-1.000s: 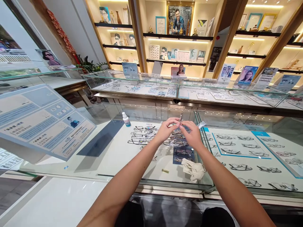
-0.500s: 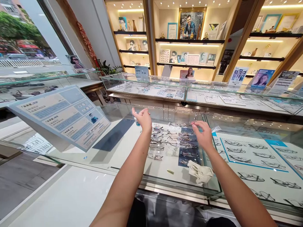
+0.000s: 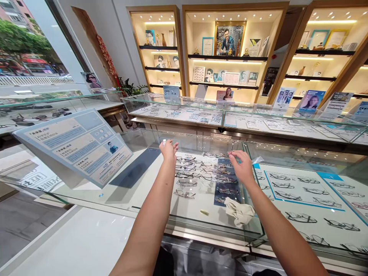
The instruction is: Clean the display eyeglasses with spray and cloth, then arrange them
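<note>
My left hand is closed around a small bottle with a white cap, over the far part of the glass counter. The bottle's body is mostly hidden behind my fingers. My right hand pinches a thin dark upright piece between thumb and fingertips; it is too small to name. Rows of eyeglasses show through the glass between my hands. A crumpled cream cloth lies on the counter nearer to me, below my right hand. Left of the cloth is a small gold-coloured piece.
A large tilted information sign stands on the counter at left. By my right wrist lies a clear plastic bag. More eyeglasses fill the case at right. Another glass display case runs across behind, before lit shelves.
My left fingers have closed around the bottle, whose white cap now shows above them. My right hand keeps its pinch on the thin piece. The whole view has shifted slightly.
</note>
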A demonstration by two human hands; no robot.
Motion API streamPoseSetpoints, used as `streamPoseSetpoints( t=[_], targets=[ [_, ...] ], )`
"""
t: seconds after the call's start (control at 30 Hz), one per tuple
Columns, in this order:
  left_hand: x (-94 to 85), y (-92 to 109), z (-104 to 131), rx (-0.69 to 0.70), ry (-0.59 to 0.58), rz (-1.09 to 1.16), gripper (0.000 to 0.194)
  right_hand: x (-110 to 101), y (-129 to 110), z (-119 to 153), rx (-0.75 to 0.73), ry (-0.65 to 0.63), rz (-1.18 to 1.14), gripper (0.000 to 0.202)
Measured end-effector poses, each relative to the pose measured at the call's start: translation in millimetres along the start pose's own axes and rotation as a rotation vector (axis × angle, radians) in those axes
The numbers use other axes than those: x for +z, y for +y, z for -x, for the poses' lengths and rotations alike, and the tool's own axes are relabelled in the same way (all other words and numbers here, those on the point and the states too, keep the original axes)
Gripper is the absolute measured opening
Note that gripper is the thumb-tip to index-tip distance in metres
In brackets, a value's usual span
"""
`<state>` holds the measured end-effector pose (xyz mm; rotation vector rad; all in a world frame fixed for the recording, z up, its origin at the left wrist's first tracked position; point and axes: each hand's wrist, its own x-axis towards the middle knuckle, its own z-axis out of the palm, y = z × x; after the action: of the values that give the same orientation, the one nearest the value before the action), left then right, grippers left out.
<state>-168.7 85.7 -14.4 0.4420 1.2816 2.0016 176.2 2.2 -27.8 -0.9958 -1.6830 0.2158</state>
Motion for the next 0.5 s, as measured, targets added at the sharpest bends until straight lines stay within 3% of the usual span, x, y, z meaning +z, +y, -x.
streamPoseSetpoints(
  t=[0.2, 0.33, 0.5],
  targets=[
    [9.8, 8.3, 16.6, 0.08, 0.073, 0.008, 0.034, -1.0, -1.1, -1.3, 0.017, 0.03, -0.013, 0.022],
    [20.2, 12.9, 47.4, 0.198, -0.112, -0.021, 0.018, -0.4, -0.5, -3.4, 0.046, 0.046, -0.057, 0.022],
    [29.5, 10.6, 86.8, 0.379, -0.382, -0.119, 0.037, 0.2, 1.3, -6.6, 0.099, 0.078, -0.135, 0.024]
  ],
)
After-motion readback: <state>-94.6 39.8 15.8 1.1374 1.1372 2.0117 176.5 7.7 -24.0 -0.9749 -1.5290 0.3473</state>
